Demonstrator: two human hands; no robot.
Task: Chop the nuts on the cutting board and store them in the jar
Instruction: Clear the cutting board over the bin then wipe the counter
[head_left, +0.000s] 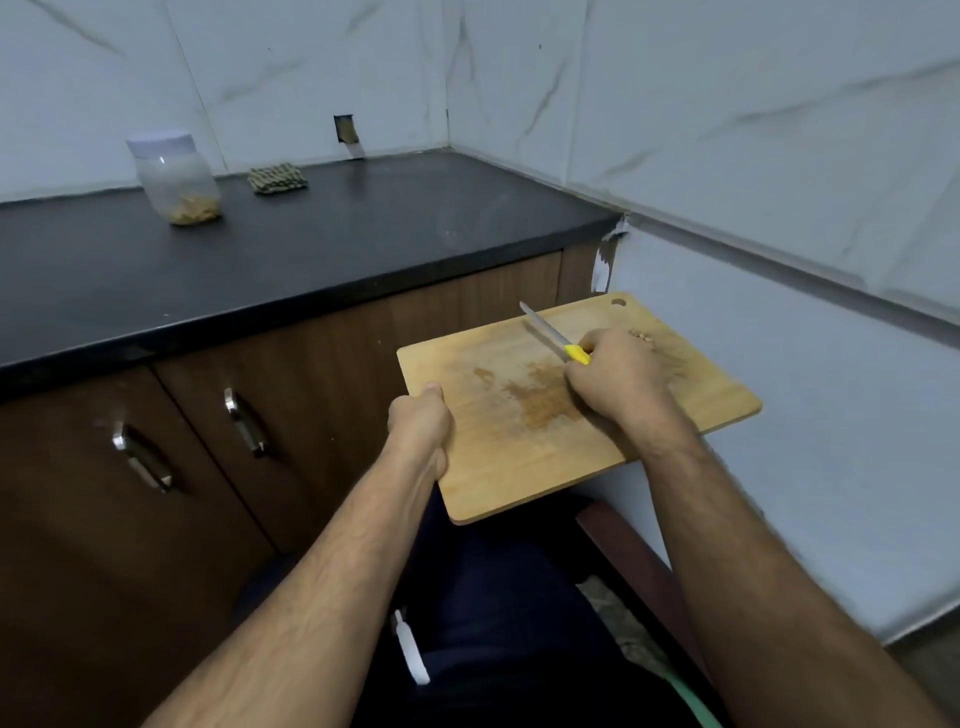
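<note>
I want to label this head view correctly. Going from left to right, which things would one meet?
Cabinet handle → jar → second cabinet handle → woven pad → left hand gripping the cutting board → knife held in the right hand → few nuts on the board.

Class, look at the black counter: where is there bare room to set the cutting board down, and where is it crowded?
Free: the wide stretch of counter from the woven pad to the corner wall, and the front strip before the jar. Crowded: the back left, where jar and pad stand. The left hand grips the cutting board; the right hand holds the knife.
</note>
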